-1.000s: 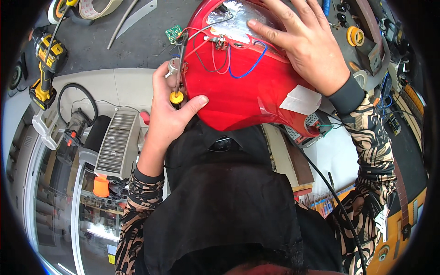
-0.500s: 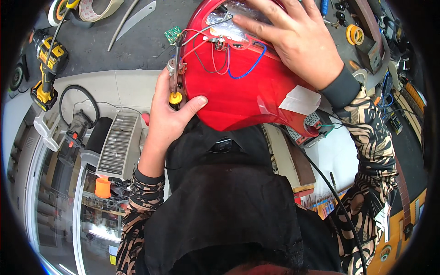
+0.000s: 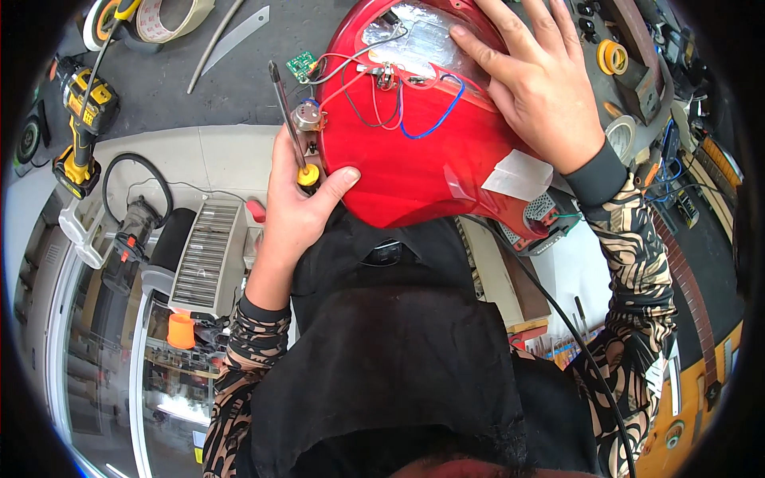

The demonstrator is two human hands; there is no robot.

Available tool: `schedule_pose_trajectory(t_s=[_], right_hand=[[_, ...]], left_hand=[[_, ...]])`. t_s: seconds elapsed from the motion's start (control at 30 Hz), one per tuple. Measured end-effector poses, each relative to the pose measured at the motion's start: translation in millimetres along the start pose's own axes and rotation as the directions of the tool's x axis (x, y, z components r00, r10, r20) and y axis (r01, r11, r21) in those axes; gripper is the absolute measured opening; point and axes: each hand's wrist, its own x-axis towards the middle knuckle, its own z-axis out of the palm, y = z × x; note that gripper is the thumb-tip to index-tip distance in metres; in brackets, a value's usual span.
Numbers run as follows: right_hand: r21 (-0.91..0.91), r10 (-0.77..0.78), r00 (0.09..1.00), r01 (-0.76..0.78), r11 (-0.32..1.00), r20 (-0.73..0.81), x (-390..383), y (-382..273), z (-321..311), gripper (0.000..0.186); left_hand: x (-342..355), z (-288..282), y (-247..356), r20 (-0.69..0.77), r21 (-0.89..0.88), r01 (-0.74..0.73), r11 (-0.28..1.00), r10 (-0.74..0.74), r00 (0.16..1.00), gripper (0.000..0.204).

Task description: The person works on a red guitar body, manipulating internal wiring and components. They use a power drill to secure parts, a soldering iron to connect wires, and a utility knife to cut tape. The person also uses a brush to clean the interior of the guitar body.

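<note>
A red guitar body (image 3: 406,167) has a foil-lined cavity (image 3: 406,44), loose wires, a switch (image 3: 382,76) and a pale tape strip (image 3: 514,175). My left hand (image 3: 303,203) grips the body's left edge with a screwdriver (image 3: 309,174), yellow-ringed at its handle, held upward; its tip is beside a green circuit board (image 3: 303,66). A potentiometer (image 3: 307,115) hangs on wires above that hand. My right hand (image 3: 534,88) lies with fingers spread over the cavity and the body's upper right, index fingertip on the foil.
On the grey bench (image 3: 159,80) lie a cordless drill (image 3: 88,103), tape rolls (image 3: 611,56) and a metal strip (image 3: 235,40). A corded tool (image 3: 123,231) and a slotted box (image 3: 207,255) are at left; a guitar neck (image 3: 685,295) is at right. A black cable (image 3: 558,307) hangs beside me.
The screwdriver has tilted so its tip points further up-left, away from the wires at the body's edge. My right hand shifted left, then back right over the foil.
</note>
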Motion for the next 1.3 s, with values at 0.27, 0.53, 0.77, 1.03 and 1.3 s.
schedule_pose_trajectory(t_s=[0.27,0.53,0.77,1.03,1.3], right_hand=[[0.104,-0.018,1.0,0.02,0.994,-0.023,-8.0,-1.4,0.1,0.047],[0.089,-0.096,0.994,0.1,0.991,-0.052,2.5,0.1,4.9,0.043],[0.038,-0.043,0.994,0.047,0.998,-0.099,5.4,-6.4,7.3,0.041],[-0.033,-0.081,0.986,0.077,0.996,-0.145,16.3,-8.2,11.6,0.041],[0.001,-0.092,0.996,0.092,0.996,-0.015,-1.8,0.2,4.7,0.039]], left_hand=[[1.1,1.9,-1.7,0.019,0.004,-0.034,0.999,0.033,0.999,0.085],[0.8,1.5,3.4,0.056,0.081,-0.033,0.996,0.029,0.998,0.084],[-0.2,2.3,3.2,0.052,0.084,-0.016,0.996,0.011,0.999,0.084],[-0.7,1.9,-0.1,0.032,0.106,-0.037,0.994,0.034,0.999,0.083],[0.1,3.9,5.7,0.038,0.066,-0.025,0.998,0.022,0.999,0.081]])
